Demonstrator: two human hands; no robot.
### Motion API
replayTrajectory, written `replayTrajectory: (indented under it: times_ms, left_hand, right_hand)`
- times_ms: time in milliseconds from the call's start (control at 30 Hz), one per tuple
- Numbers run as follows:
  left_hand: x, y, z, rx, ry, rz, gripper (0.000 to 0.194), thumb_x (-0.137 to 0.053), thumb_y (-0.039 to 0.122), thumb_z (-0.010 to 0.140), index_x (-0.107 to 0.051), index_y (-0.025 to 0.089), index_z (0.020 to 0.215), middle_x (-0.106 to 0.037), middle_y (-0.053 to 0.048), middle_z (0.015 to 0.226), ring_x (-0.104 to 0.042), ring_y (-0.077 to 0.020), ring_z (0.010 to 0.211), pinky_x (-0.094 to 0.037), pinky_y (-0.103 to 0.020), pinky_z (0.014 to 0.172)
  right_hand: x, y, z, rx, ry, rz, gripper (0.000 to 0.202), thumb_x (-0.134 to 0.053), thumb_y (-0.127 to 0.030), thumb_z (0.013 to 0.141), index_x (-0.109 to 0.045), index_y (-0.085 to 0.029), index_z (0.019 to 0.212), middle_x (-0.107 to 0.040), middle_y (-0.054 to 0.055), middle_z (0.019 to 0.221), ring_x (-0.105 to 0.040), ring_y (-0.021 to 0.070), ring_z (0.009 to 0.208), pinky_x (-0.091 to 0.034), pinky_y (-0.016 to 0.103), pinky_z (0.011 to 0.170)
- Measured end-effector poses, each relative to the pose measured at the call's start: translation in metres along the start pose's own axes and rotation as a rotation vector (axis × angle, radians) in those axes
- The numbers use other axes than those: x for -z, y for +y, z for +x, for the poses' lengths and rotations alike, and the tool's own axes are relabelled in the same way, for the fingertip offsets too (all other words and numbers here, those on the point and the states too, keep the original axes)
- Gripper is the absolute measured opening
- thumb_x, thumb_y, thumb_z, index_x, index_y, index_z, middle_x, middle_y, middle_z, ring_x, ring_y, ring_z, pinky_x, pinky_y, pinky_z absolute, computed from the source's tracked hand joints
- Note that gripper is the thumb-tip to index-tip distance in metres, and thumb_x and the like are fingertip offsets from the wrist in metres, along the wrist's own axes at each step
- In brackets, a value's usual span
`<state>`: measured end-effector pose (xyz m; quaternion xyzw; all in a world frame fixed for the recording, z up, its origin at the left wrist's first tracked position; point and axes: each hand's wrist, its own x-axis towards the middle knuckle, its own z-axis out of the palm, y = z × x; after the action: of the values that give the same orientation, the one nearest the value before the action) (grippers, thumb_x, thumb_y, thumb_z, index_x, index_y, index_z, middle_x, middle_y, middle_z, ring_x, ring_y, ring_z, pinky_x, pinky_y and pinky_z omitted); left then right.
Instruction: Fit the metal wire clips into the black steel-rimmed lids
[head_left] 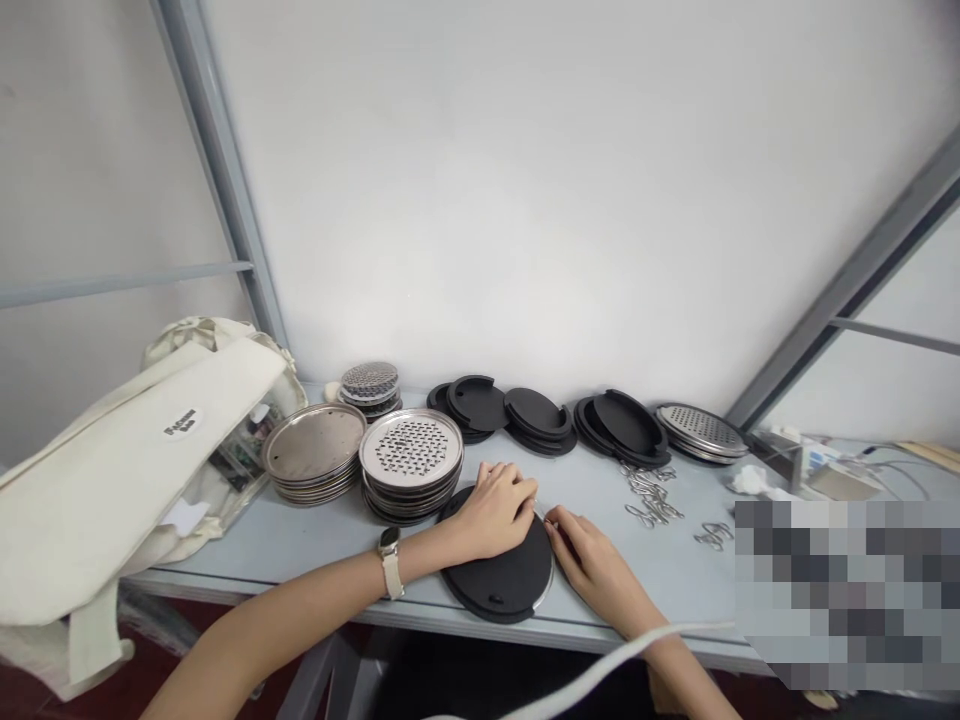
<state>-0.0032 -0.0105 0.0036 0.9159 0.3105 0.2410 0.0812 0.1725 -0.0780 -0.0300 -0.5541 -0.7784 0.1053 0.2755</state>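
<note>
A black round disc [499,580] lies near the table's front edge, with a thin metal rim showing along its right side. My left hand [495,510], with a watch at the wrist, rests on top of the disc, fingers bent over its upper part. At the disc's right edge is my right hand [589,560], thumb and index finger pinched together by the rim; what lies between the fingertips is too small to make out. Just behind my left forearm stands a stack of round metal grater plates [411,450].
Plain metal discs [315,445] and a cream bag [135,470] lie left. Black round holders [536,415] line the wall. Metal hooks [652,495] and more grater plates [701,430] are right. A white cable [600,670] crosses my right forearm.
</note>
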Motion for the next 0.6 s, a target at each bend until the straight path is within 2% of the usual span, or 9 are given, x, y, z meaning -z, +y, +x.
replayTrajectory:
  times_ms: [167,400,600]
  left_hand:
    - [-0.0026,-0.0018,0.0006,0.068,0.026,0.044,0.010,-0.043,0.018,0.087,-0.052,0.018,0.082,-0.049,-0.004,0.087,-0.046,-0.0192,0.088,-0.033,-0.036,0.085]
    - [-0.0011,-0.0010,-0.0003,0.010,0.003,0.020,0.011,-0.042,0.019,0.089,-0.051,0.018,0.082,-0.047,-0.004,0.088,-0.045,-0.0191,0.090,-0.033,-0.035,0.087]
    - [0.0004,-0.0004,0.0000,0.007,-0.023,-0.003,0.011,-0.041,0.018,0.089,-0.051,0.018,0.083,-0.047,-0.004,0.089,-0.045,-0.0191,0.090,-0.034,-0.035,0.086]
  right_hand:
    - [0.0010,-0.0003,0.0006,0.008,0.005,-0.025,0.017,-0.031,-0.024,0.098,-0.045,-0.022,0.088,-0.059,0.004,0.080,-0.058,0.0202,0.075,-0.045,0.032,0.068]
    - [-0.0011,0.0027,-0.0001,0.007,0.018,-0.033,0.015,-0.032,-0.021,0.096,-0.045,-0.022,0.089,-0.058,0.004,0.078,-0.057,0.0197,0.072,-0.045,0.031,0.066]
    - [0.0018,-0.0024,0.0000,-0.016,0.013,-0.015,0.017,-0.032,-0.024,0.097,-0.047,-0.021,0.091,-0.059,0.005,0.078,-0.057,0.0199,0.073,-0.045,0.031,0.066]
